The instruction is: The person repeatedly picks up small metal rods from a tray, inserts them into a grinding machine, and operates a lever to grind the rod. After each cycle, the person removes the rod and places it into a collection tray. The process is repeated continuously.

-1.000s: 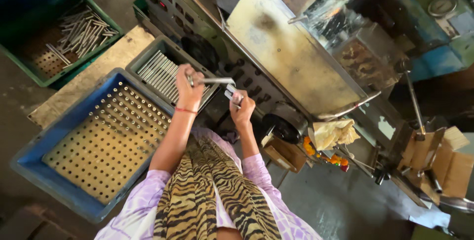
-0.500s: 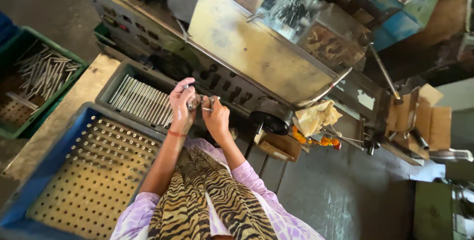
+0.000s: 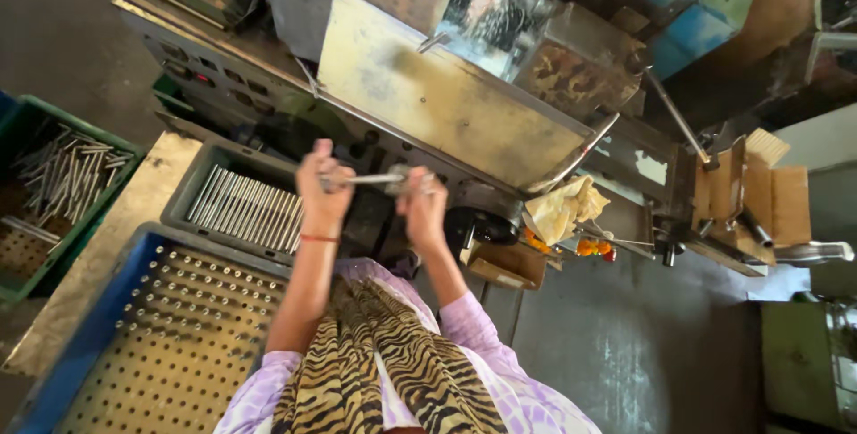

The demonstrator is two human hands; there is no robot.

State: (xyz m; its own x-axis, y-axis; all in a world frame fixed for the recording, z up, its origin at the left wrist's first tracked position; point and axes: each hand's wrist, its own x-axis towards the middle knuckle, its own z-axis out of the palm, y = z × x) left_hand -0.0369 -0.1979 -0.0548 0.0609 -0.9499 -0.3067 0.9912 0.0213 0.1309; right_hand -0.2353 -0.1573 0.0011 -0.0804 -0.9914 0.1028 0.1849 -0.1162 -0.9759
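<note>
In front of the grey machine [image 3: 446, 104], the blue perforated crate [image 3: 170, 345] lies lowest and nearest the person, and the grey tray of metal rods [image 3: 245, 211] sits between that crate and the machine. Above the tray's right end, the left hand [image 3: 323, 191] is curled tight round one end of a thin metal rod [image 3: 366, 179] — held level. The right hand [image 3: 423, 206], just right of it, grips the rod's other end, fingers clenched.
</note>
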